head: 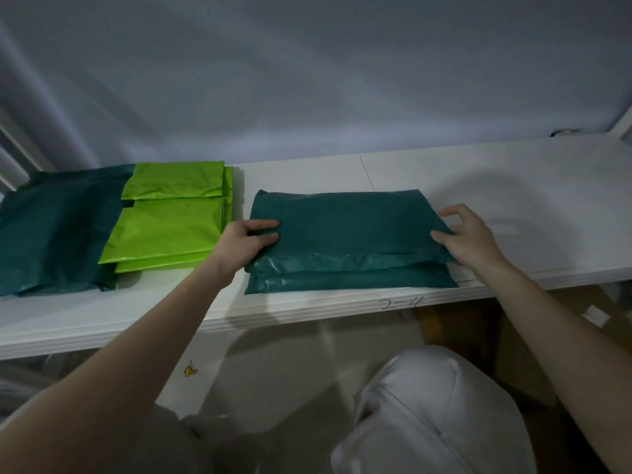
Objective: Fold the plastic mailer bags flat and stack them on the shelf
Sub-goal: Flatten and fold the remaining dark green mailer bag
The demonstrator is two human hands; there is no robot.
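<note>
A folded dark green mailer bag lies on top of another dark green one on the white shelf, near its front edge. My left hand grips the top bag's left edge, thumb on top and fingers under it. At the bag's right edge my right hand touches the plastic with spread, slightly bent fingers. A stack of bright green mailer bags sits left of it. Further left lies a pile of dark green bags.
The shelf's front lip carries a handwritten "2-4". The right part of the shelf is bare white board. A grey wall rises behind. Below are my knees in light trousers, a brown box and the floor.
</note>
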